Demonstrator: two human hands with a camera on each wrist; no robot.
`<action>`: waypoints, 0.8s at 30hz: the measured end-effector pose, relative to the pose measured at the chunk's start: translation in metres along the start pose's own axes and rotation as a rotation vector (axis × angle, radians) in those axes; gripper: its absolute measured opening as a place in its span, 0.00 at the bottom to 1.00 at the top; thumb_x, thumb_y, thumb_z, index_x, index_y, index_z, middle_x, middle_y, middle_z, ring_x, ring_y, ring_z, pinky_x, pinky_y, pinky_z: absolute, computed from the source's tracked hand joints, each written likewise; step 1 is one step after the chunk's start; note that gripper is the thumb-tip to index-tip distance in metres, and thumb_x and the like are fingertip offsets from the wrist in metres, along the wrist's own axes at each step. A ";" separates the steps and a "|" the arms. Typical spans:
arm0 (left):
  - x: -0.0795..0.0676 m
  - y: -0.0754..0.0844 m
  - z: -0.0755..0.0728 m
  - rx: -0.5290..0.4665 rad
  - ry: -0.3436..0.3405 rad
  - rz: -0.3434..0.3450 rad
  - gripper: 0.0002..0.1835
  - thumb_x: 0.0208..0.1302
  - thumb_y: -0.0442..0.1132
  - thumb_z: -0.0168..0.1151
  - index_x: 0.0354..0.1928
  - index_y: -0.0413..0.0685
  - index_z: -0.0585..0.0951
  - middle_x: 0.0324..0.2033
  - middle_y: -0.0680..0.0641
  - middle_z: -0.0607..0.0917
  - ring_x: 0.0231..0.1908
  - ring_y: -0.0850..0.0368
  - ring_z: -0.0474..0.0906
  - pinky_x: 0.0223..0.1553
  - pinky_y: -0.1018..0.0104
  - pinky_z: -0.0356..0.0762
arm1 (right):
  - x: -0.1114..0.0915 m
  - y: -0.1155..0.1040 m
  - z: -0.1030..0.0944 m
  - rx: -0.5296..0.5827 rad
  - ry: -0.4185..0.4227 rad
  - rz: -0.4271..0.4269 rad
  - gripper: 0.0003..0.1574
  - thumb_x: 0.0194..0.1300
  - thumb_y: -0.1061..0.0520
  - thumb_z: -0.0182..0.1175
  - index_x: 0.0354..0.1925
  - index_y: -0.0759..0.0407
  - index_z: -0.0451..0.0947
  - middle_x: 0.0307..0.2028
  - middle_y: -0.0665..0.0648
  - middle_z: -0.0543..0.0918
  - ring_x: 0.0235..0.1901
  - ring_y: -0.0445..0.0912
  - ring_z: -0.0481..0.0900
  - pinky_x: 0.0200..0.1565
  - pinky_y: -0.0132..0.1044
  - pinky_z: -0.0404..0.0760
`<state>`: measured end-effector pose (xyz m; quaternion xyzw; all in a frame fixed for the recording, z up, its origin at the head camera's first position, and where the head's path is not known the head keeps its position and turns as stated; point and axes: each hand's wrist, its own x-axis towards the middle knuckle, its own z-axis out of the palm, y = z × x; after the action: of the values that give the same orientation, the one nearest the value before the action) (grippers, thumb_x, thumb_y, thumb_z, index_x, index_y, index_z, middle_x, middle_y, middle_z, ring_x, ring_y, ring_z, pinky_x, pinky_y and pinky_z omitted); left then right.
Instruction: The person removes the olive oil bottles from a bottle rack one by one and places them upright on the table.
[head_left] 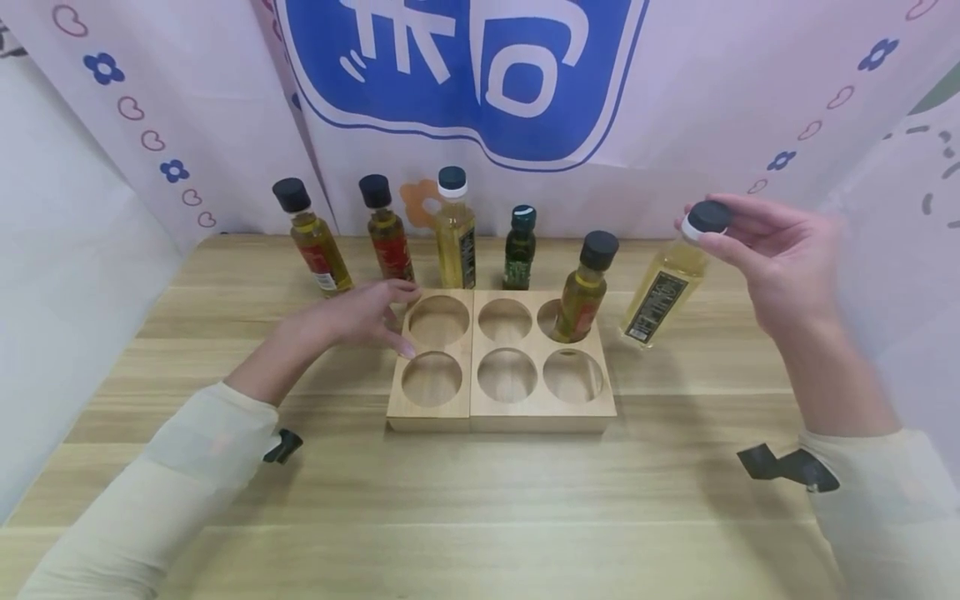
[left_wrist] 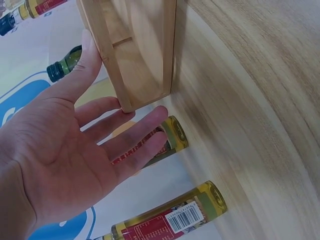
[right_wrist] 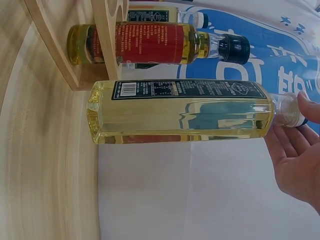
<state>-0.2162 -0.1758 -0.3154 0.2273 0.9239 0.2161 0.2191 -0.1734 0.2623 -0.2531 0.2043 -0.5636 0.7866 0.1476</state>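
Note:
My right hand [head_left: 787, 258] pinches the black-capped neck of a clear bottle of pale yellow oil [head_left: 663, 292], slightly tilted at the right of a wooden rack [head_left: 468, 404]. Its dark label [right_wrist: 187, 89] shows in the right wrist view, with the base low over the table. My left hand [head_left: 360, 321] rests at the rack's left end. In the left wrist view the left thumb [left_wrist: 86, 65] lies along the rack's top edge and the other fingers reach past its end. One red-labelled oil bottle [head_left: 581, 300] stands in the rack's back right hole.
Behind the rack stand two red-labelled bottles [head_left: 321, 254] [head_left: 390, 242], another pale oil bottle [head_left: 453, 242] and a small dark green bottle [head_left: 519, 258]. A white printed cloth [head_left: 712, 108] hangs along the back edge of the wooden table [head_left: 480, 517].

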 end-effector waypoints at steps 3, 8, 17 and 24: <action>0.000 -0.001 0.001 0.023 0.004 0.010 0.53 0.57 0.48 0.79 0.77 0.32 0.61 0.78 0.31 0.57 0.59 0.33 0.79 0.62 0.43 0.79 | 0.002 0.004 0.001 -0.023 0.000 0.006 0.21 0.56 0.88 0.60 0.48 0.80 0.82 0.41 0.66 0.90 0.40 0.52 0.92 0.54 0.37 0.86; 0.001 -0.002 0.001 0.042 0.008 0.013 0.52 0.57 0.48 0.79 0.76 0.32 0.62 0.78 0.32 0.58 0.58 0.34 0.80 0.61 0.44 0.80 | 0.006 0.010 0.004 -0.068 0.025 0.016 0.21 0.57 0.86 0.62 0.49 0.79 0.82 0.41 0.64 0.91 0.40 0.50 0.92 0.53 0.37 0.85; 0.002 -0.002 0.001 0.049 0.011 0.003 0.53 0.57 0.48 0.80 0.76 0.32 0.62 0.78 0.32 0.58 0.56 0.37 0.81 0.59 0.47 0.82 | 0.014 0.018 0.008 -0.181 0.090 0.094 0.22 0.55 0.81 0.69 0.49 0.72 0.85 0.41 0.57 0.92 0.40 0.44 0.91 0.52 0.31 0.85; 0.003 -0.002 0.001 0.037 0.010 -0.001 0.53 0.56 0.48 0.80 0.76 0.31 0.61 0.78 0.32 0.58 0.58 0.35 0.80 0.61 0.45 0.81 | 0.018 0.026 0.009 -0.176 0.110 0.128 0.22 0.55 0.82 0.69 0.48 0.70 0.86 0.42 0.57 0.92 0.41 0.45 0.91 0.50 0.33 0.86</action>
<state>-0.2184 -0.1758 -0.3181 0.2298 0.9289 0.2001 0.2105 -0.1997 0.2455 -0.2629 0.1107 -0.6335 0.7519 0.1453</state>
